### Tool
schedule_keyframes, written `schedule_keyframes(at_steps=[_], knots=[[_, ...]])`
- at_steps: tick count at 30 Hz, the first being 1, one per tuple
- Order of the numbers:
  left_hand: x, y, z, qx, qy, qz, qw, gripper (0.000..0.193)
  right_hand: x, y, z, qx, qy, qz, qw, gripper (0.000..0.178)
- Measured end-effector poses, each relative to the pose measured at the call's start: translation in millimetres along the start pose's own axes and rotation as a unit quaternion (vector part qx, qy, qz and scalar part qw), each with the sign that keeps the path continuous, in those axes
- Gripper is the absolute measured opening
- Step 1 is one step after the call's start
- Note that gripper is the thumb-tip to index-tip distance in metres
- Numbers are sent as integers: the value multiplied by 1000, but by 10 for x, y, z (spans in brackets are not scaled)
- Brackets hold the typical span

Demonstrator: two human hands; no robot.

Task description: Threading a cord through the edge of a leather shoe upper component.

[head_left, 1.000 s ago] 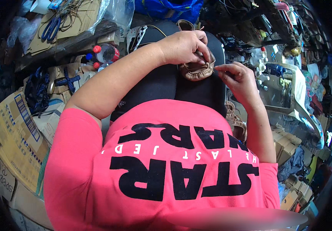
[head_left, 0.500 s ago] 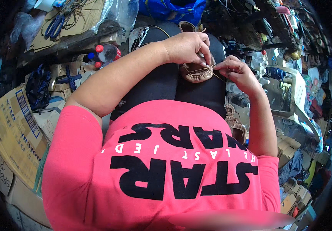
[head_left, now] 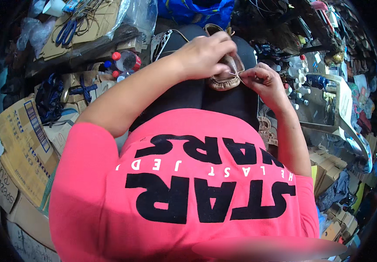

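Cluttered cardboard boxes (head_left: 20,144) and bottles (head_left: 125,61) surround the lap. Left hand (head_left: 206,54) grips a brown shoe (head_left: 225,78); right hand (head_left: 262,83) pinches its edge, perhaps holding thread.

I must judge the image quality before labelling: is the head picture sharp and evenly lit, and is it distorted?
Head view: strong fisheye bending, black corners at the rim; light is even, without hard shadows; the left hand, right hand and brown shoe between them look reasonably sharp; cardboard boxes at the left edge curve and stretch; a smeared patch sits on the pink shirt near the lower edge.
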State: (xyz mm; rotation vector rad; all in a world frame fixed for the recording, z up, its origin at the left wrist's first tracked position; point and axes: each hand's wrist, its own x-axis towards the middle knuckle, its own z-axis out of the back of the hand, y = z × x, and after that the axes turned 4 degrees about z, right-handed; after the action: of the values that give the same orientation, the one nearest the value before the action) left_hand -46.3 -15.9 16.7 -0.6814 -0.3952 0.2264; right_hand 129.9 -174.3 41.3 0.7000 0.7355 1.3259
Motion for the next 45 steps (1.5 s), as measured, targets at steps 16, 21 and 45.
schedule_keyframes(at_steps=[16, 21, 45], knots=[[-570, -310, 74, 7, -33, 83, 996, 24, -379, 72, -170, -191, -58, 88, 976, 33], [-419, -216, -29, 146, -105, 30, 983, 14, -251, -113, -41, -43, -18, 48, 998, 39], [-121, 12, -156, -41, 21, 3, 999, 14, -14, -333, 81, 92, 98, 16, 991, 52]])
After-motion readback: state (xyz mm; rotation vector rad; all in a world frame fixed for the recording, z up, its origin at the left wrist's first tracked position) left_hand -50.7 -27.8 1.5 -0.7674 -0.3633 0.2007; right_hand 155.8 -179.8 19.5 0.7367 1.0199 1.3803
